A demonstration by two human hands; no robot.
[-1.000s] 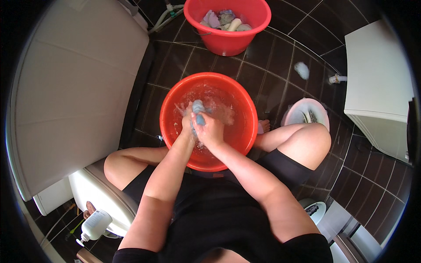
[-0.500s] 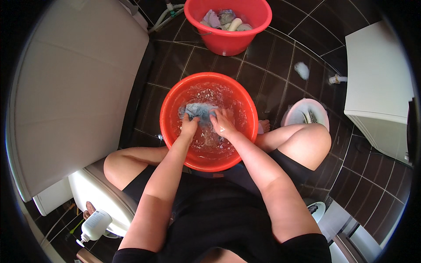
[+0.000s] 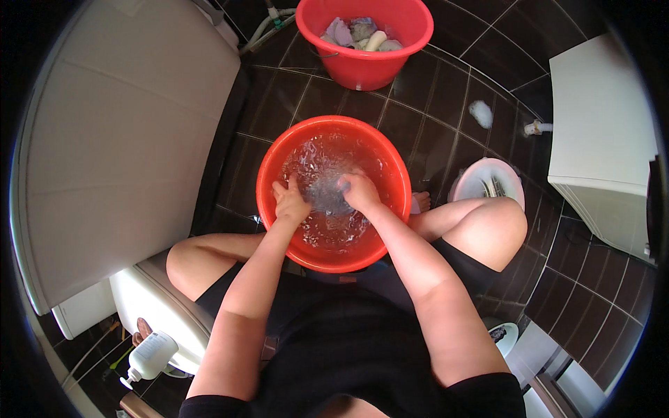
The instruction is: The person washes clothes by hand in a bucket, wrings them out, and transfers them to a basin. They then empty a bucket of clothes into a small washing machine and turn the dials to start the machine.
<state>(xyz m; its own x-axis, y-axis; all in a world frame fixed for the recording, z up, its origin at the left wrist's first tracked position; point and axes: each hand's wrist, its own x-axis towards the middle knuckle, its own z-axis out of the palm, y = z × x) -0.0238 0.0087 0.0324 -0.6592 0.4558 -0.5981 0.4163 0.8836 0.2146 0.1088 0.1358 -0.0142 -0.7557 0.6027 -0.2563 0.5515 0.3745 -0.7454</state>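
Observation:
An orange-red basin (image 3: 267,226) of rippling water stands on the floor between my legs. In its middle a light grey-blue cloth (image 3: 327,195) lies under the water, its outline blurred by the ripples. My left hand (image 3: 293,202) is at the cloth's left side, fingers spread and partly in the water, not gripping. On the cloth's right side my right hand (image 3: 361,191) has its fingers curled in, closed on the cloth's edge; the fingertips are partly hidden.
Beyond the basin stands a pink-red bucket (image 3: 362,66) holding damp clothes. A small pale-pink basin (image 3: 517,187) sits beside my right knee. Foam (image 3: 481,113) lies on the dark tiles. A white pump bottle (image 3: 152,355) is at lower left; a white cabinet (image 3: 592,132) stands at right.
The cloth has gone from the water's surface to below it. My left hand has moved slightly left and spread its fingers; my right hand has curled and shifted a little right.

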